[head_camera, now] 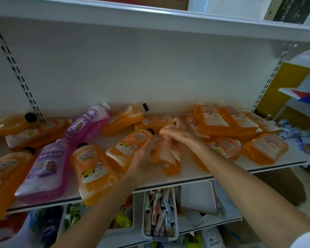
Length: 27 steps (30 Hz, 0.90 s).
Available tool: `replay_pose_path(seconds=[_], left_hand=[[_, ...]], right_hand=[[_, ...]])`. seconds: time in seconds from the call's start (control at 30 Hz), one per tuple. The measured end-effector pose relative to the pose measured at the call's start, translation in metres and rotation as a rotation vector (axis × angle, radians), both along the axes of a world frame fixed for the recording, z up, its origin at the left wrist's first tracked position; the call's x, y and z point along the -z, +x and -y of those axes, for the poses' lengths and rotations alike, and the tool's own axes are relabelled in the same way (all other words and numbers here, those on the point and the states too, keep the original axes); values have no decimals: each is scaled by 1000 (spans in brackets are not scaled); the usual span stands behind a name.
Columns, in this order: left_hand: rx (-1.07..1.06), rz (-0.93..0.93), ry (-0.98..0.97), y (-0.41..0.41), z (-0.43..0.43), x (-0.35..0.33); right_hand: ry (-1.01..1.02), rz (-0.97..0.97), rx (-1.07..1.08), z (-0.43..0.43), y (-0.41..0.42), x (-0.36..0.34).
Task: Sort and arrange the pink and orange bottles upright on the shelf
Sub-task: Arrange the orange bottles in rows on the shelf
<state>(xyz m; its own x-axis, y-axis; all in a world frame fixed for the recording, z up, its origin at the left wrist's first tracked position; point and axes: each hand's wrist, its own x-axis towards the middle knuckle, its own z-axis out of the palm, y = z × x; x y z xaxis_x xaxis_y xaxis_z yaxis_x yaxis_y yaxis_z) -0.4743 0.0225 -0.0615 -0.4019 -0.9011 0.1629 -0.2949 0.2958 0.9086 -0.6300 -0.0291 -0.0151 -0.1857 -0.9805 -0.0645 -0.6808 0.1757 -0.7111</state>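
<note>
Currently both hands are on one orange bottle [167,158] at the middle front of the shelf [190,171]. My left hand [144,158] wraps its lower body. My right hand [175,130] curls over its far end, and the cap is hidden under those fingers. The bottle is motion-blurred. Its long axis runs front to back, base toward me near the shelf's front edge, neck end toward the back panel [132,68]. I cannot tell whether it is lifted off the board.

Other orange bottles [91,169] lie flat all around, black caps mostly toward the back. At right they are heaped on one another. Two pink bottles [47,169] lie flat at left, one at the front, one behind it with its white cap pointing back and right.

Surface: white board, white back panel, slotted uprights [16,68] at either side, upper shelf [150,22] overhead. The lower shelf [209,221] beneath carries a bin [157,238] of small packets.
</note>
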Motion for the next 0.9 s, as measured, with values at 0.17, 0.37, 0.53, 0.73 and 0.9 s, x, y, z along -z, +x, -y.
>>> replay_pose_path(seconds=[0.17, 0.37, 0.53, 0.73, 0.9], left_hand=[[-68, -255, 193, -10, -6, 0], [-169, 66, -76, -20, -5, -8], [-100, 328, -146, -18, -10, -5], [-127, 521, -163, -17, 1, 0], [-32, 640, -218, -8, 2, -9]], right_hand=[[-158, 684, -189, -6, -8, -7], [-204, 792, -170, -5, -15, -15], [-132, 250, -233, -6, -29, -7], [-226, -373, -327, -4, -26, 24], [-270, -425, -263, 3, -12, 24]])
